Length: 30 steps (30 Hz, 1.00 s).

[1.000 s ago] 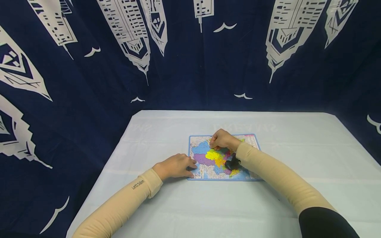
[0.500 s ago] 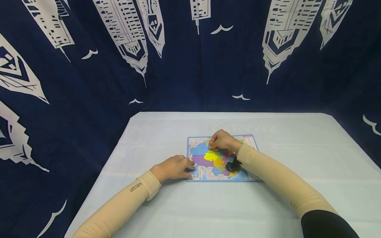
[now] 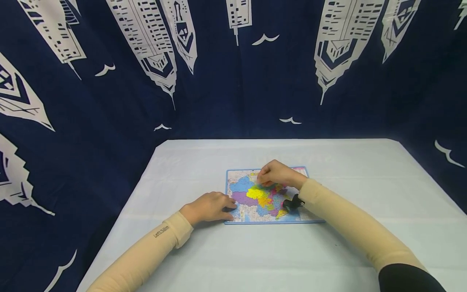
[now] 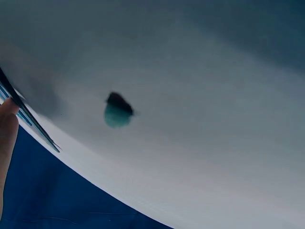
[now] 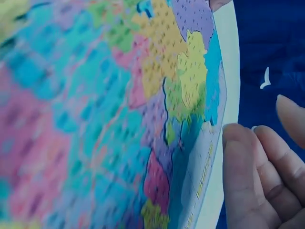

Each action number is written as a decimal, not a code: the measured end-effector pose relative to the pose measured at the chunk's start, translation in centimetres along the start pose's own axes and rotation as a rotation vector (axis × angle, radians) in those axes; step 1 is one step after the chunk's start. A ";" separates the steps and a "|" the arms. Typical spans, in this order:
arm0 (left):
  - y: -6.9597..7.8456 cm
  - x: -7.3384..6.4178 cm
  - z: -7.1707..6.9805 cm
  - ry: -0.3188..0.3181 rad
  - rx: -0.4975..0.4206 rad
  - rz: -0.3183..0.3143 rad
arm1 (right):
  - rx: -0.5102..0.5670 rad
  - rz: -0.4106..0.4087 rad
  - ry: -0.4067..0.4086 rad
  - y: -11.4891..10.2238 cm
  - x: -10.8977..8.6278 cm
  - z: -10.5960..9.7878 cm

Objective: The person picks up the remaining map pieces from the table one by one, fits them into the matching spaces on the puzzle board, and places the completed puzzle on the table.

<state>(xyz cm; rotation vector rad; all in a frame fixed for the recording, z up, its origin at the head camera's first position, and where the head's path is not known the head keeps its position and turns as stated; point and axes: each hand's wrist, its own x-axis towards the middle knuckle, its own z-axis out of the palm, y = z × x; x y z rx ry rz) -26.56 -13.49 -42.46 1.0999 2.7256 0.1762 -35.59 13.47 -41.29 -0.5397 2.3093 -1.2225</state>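
Observation:
A map puzzle (image 3: pixel 243 198) with coloured regions and a blue border lies on the white table; seams show around some pieces. My left hand (image 3: pixel 211 207) rests at its left edge, fingers and thumb spread over the border. In the left wrist view one fingertip (image 4: pixel 8 107) touches the board's edge. My right hand (image 3: pixel 278 173) is over the upper middle of the map, hiding part of it. Close up in the right wrist view, its fingers (image 5: pixel 238 157) are loosely bent, with the thumb apart and nothing visible between them. A yellow region (image 5: pixel 193 71) shows beyond the fingertips.
The white tabletop (image 3: pixel 233 259) surrounds the board. Behind and to the left hangs a dark blue cloth (image 3: pixel 219 97) with white building prints. A black device (image 3: pixel 294 202) sits at the right wrist, overlapping the map's lower right in the head view.
My right hand has shifted slightly right relative to the map, and its fingers have loosened a little. The left hand stays at the left edge. The head view has tilted and panned slightly.

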 end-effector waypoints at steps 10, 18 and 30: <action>-1.1 -0.1 -0.7 0.081 -0.043 0.010 | -0.099 -0.060 0.037 0.5 -1.2 -0.8; -2.5 0.0 -2.0 0.111 -0.024 -0.050 | -0.217 -0.130 0.111 0.6 -2.1 -1.7; -5.7 0.0 -3.3 0.145 -0.022 -0.192 | -0.371 -0.126 0.206 1.7 -3.2 -3.4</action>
